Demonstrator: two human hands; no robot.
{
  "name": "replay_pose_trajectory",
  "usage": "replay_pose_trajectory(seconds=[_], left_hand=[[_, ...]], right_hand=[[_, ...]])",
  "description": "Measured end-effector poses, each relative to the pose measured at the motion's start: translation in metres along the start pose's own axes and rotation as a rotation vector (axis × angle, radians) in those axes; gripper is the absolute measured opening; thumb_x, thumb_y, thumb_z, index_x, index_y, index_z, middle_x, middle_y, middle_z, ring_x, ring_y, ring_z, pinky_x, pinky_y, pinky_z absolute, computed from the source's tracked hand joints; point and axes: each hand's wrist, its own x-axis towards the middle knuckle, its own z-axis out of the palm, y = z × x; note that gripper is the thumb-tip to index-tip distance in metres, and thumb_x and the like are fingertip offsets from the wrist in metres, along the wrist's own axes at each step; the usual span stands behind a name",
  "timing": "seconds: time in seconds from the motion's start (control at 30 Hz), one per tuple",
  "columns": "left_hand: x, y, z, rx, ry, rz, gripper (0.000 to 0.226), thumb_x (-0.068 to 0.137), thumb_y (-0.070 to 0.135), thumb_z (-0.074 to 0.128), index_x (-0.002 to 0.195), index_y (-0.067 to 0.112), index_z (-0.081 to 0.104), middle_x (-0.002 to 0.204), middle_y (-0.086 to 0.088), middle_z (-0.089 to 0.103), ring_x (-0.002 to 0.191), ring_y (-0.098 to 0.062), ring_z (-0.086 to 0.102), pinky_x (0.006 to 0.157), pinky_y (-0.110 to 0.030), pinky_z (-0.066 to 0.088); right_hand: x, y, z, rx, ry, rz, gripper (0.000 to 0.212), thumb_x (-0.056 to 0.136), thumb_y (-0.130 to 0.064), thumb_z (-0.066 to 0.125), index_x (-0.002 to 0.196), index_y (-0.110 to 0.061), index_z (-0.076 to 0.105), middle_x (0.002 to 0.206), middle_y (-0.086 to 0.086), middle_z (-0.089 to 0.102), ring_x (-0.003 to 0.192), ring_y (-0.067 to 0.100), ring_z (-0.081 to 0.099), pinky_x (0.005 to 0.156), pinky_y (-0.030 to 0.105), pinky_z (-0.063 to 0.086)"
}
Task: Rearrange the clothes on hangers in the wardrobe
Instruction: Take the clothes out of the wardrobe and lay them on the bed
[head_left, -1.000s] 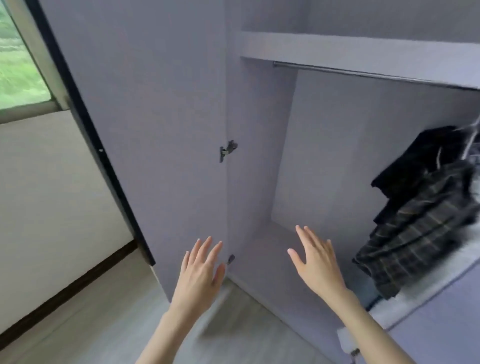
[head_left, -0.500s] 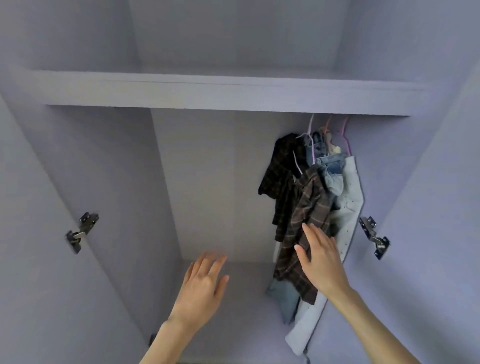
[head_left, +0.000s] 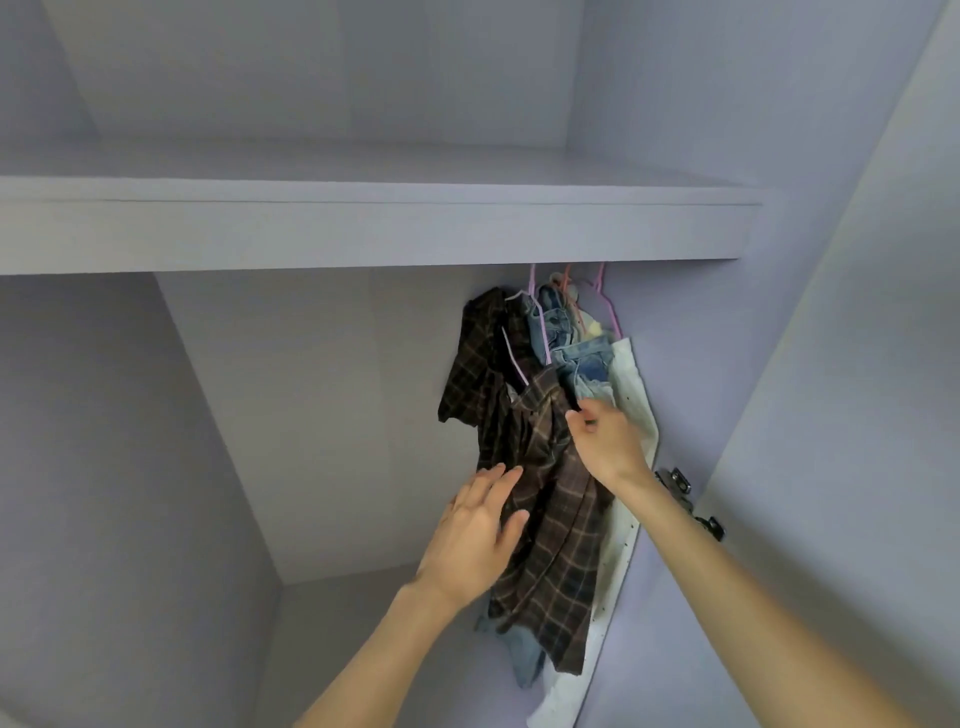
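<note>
A lilac wardrobe (head_left: 218, 415) is viewed from the front and slightly below, with a wide shelf (head_left: 363, 223) spanning its upper part. Beneath the right end of the shelf, a bunch of clothes is hung close together on thin hangers (head_left: 540, 322), whose pink and lilac hooks are seen rising behind the shelf edge; the rail itself is hidden. The bunch is made up of a dark plaid shirt (head_left: 550, 519) at the front, blue denim garments (head_left: 576, 358) behind it, and a pale, whitish garment (head_left: 631, 415) against the right side wall. The left hand (head_left: 475, 540) is held open, its fingers extended and laid flat against the left edge of the plaid shirt at mid height, with the thumb spread over the fabric. The right hand (head_left: 605, 441) is raised higher, its fingers curled at the shoulder of the plaid shirt, just below the denim; the fabric appears to be pinched there, though the fingertips are partly hidden. A metal hinge (head_left: 688, 501) is mounted on the right wall, near the right forearm.
</note>
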Motion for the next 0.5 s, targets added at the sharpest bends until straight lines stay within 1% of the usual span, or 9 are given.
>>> replay_pose_trajectory(seconds=[0.07,0.13,0.17,0.23,0.27,0.33,0.4,0.47,0.5], left_hand=[[0.023,0.012,0.012,-0.095,0.01,-0.019,0.053,0.098,0.034,0.04,0.146,0.019,0.025,0.15,0.0,0.028,0.138,-0.012,0.025,0.113,-0.026,0.023],[0.043,0.022,0.022,-0.118,0.025,-0.02,0.054,0.097,0.036,0.041,0.146,0.02,0.024,0.148,0.003,0.03,0.136,-0.012,0.029,0.11,-0.025,0.028],[0.051,0.026,0.026,-0.116,0.042,-0.023,0.055,0.097,0.039,0.041,0.146,0.02,0.024,0.147,0.004,0.031,0.134,-0.012,0.033,0.108,-0.027,0.032],[0.065,0.031,0.03,-0.116,0.091,-0.06,0.056,0.096,0.044,0.041,0.145,0.02,0.027,0.144,0.005,0.034,0.128,-0.013,0.04,0.101,-0.031,0.04],[0.07,0.032,0.032,-0.121,0.116,-0.094,0.057,0.095,0.046,0.041,0.144,0.02,0.028,0.143,0.005,0.036,0.126,-0.014,0.043,0.099,-0.033,0.043],[0.077,0.031,0.032,-0.127,0.138,-0.159,0.06,0.093,0.049,0.042,0.143,0.019,0.028,0.141,0.004,0.039,0.123,-0.016,0.045,0.096,-0.035,0.045],[0.083,0.027,0.032,-0.139,0.157,-0.19,0.058,0.094,0.047,0.043,0.143,0.017,0.03,0.139,0.003,0.041,0.121,-0.016,0.047,0.096,-0.036,0.045],[0.087,0.023,0.03,-0.179,0.176,-0.204,0.054,0.096,0.04,0.044,0.143,0.015,0.032,0.139,0.001,0.042,0.119,-0.017,0.049,0.097,-0.033,0.044],[0.088,0.022,0.029,-0.194,0.172,-0.201,0.053,0.096,0.037,0.045,0.143,0.015,0.033,0.139,0.001,0.042,0.12,-0.016,0.049,0.098,-0.031,0.043]], right_hand=[[0.02,-0.006,-0.003,-0.041,-0.04,0.004,0.04,0.097,-0.025,0.045,0.132,-0.007,0.049,0.129,0.01,0.056,0.119,0.023,0.052,0.096,0.026,0.037],[0.041,-0.012,-0.005,-0.077,-0.079,-0.001,0.04,0.097,-0.026,0.045,0.133,-0.008,0.049,0.126,0.01,0.059,0.12,0.024,0.051,0.097,0.026,0.037],[0.052,-0.014,-0.004,-0.068,-0.099,0.006,0.041,0.097,-0.027,0.046,0.133,-0.009,0.049,0.122,0.01,0.062,0.116,0.025,0.054,0.097,0.029,0.038],[0.073,-0.018,-0.002,0.004,-0.145,0.032,0.041,0.095,-0.028,0.049,0.131,-0.009,0.051,0.105,0.008,0.066,0.1,0.026,0.062,0.097,0.037,0.045],[0.081,-0.019,0.0,0.054,-0.169,0.042,0.038,0.094,-0.028,0.051,0.128,-0.009,0.053,0.094,0.006,0.066,0.088,0.026,0.064,0.092,0.04,0.05],[0.095,-0.022,0.004,0.127,-0.215,0.054,0.031,0.094,-0.026,0.052,0.119,-0.009,0.057,0.08,0.004,0.062,0.07,0.025,0.065,0.075,0.038,0.057],[0.102,-0.026,0.008,0.126,-0.235,0.038,0.025,0.093,-0.027,0.054,0.112,-0.012,0.06,0.08,0.004,0.06,0.068,0.022,0.064,0.062,0.032,0.058],[0.11,-0.029,0.016,0.035,-0.219,-0.026,0.018,0.093,-0.029,0.054,0.093,-0.013,0.061,0.074,0.001,0.057,0.072,0.021,0.061,0.063,0.032,0.055],[0.111,-0.03,0.019,-0.02,-0.202,-0.055,0.019,0.093,-0.027,0.052,0.081,-0.013,0.057,0.07,0.0,0.054,0.074,0.021,0.057,0.066,0.033,0.051]])
